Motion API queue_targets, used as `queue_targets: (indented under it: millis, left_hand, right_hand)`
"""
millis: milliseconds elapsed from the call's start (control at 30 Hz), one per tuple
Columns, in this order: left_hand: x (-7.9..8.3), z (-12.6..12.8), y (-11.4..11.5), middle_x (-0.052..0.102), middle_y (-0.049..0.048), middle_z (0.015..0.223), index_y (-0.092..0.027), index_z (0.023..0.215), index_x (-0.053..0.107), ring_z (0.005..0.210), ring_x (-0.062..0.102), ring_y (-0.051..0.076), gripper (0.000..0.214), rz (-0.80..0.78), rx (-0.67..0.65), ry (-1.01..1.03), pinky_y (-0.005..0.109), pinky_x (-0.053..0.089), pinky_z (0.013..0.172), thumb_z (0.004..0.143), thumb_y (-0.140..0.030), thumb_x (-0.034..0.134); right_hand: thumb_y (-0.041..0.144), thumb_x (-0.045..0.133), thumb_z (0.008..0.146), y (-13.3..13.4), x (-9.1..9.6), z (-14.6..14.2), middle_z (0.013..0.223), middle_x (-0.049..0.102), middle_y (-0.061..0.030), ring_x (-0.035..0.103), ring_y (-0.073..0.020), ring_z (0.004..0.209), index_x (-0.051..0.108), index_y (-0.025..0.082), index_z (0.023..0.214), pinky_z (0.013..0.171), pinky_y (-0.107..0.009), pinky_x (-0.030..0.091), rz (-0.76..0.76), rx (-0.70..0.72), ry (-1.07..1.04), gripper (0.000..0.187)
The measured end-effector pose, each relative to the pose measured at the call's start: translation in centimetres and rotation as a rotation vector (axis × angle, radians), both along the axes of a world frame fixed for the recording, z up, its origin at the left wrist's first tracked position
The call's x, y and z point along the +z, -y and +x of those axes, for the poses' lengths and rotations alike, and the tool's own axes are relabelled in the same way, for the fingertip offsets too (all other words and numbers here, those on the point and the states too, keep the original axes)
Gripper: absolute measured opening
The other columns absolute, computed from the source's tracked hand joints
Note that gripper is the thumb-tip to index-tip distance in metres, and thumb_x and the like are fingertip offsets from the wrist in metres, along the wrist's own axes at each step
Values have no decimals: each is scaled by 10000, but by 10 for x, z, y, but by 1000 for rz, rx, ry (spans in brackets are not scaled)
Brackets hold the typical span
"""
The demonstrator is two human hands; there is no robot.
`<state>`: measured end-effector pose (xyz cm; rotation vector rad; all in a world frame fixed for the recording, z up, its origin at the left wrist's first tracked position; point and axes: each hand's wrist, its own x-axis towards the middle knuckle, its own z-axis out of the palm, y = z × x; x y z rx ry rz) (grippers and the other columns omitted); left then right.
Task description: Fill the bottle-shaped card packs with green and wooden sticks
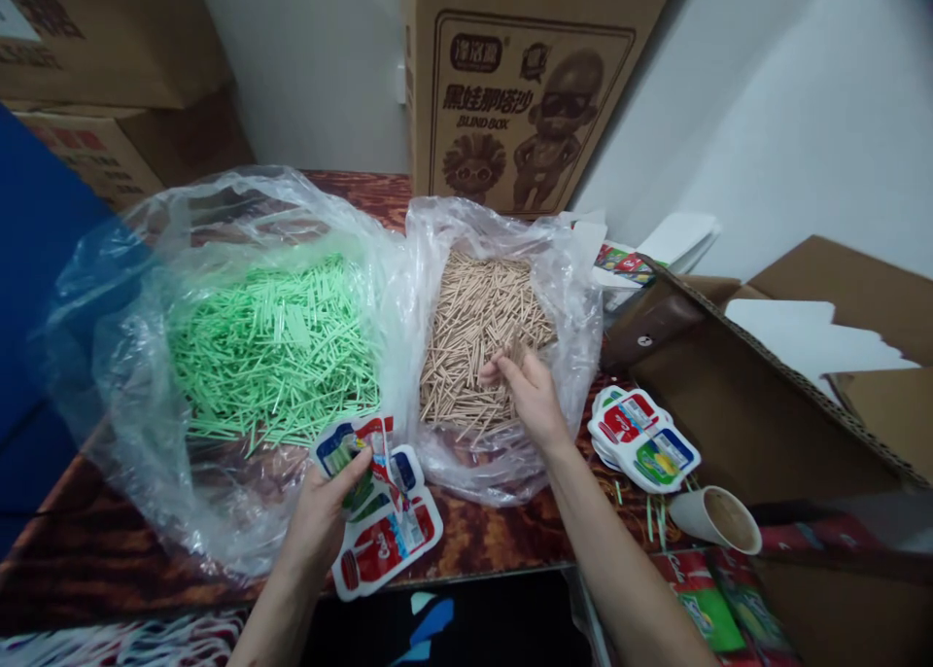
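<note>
My left hand (321,511) is closed around printed plastic packs (386,541) with red, blue and green cola-style labels, one partly over another, thumb on top. They hang over the table's front edge, below a clear bag of light green sticks (284,346). My right hand (529,385) reaches into a second clear bag, over a heap of short brown sticks (473,307). Its fingers are pinched together, with a blur of brown sticks at the fingertips; how many is unclear.
A stack of similar packs (645,438) lies right of the brown sticks, near a paper cup (715,519) and a few loose green sticks. An opened carton (729,404) stands at the right. A tall printed box (525,93) rises behind, with more cartons (109,45) at the back left.
</note>
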<state>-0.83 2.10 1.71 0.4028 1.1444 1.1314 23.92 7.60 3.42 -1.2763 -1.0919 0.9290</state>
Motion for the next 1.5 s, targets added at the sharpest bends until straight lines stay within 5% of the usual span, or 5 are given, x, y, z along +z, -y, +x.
queue_targets:
  millis: [100,333,1500]
  left_hand:
    - [2,-2,1,744,15,735,-144,918,692,648,709,212,431,-7,28,-15,299,586,608,543,-287,851]
    - [2,-2,6,743,24,773,-132,896,680,660,701,190,399,-1,38,4,294,577,652,560,-269,848]
    - [-23,-5,12,745,8,735,-149,801,713,650,696,174,282,7,17,-63,280,576,666,580,-270,841]
  right_hand:
    - [337,516,873,32,-21,-29,802,664,-22,628,-161,757,574,206,866,754,-304,501,-49,86,-109,143]
    - [277,501,875,67,-74,-54,795,658,-5,608,-177,799,575,217,921,776,-288,447,-124,88,64,106]
    - [277,481,891,70,-77,-50,841,683,-21,628,-192,865,647,232,841,807,-294,457,-70,158,113,179]
